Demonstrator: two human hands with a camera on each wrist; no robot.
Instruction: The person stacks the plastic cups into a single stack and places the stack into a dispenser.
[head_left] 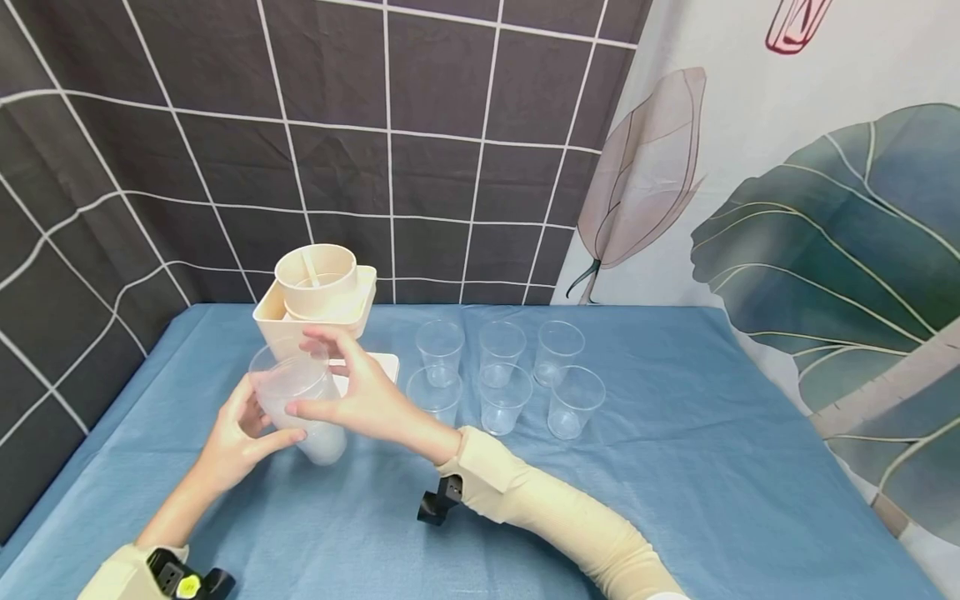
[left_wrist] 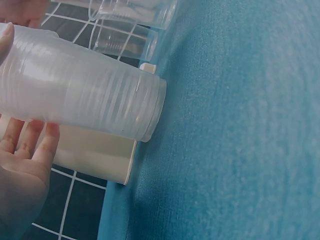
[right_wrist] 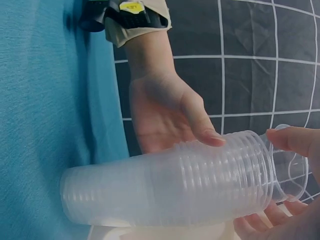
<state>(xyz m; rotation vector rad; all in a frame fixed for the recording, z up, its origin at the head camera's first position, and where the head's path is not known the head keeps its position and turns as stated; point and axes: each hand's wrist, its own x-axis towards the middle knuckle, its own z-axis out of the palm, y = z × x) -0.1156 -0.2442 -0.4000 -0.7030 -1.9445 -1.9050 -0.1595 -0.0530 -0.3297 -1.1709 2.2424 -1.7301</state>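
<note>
1. The nested stack of clear plastic cups is between the two hands, over the left part of the surface; its long axis runs near upright, leaning a little, rims up. From here I can't tell whether its base touches the cloth.
2. The left hand is curled about the stack's side, thumb apart from the fingers. The right hand is nearer the rim end, thumb and fingertips pinching the top cup, which juts beyond the packed rims.
3. Six loose cups stand in two rows of three, rightward of the right hand, so that hand is the nearer one.
4. Just behind the stack stands a cream container with a round cream cup on top.
5. Blue cloth covers the surface; a dark gridded hanging backs it.
</note>
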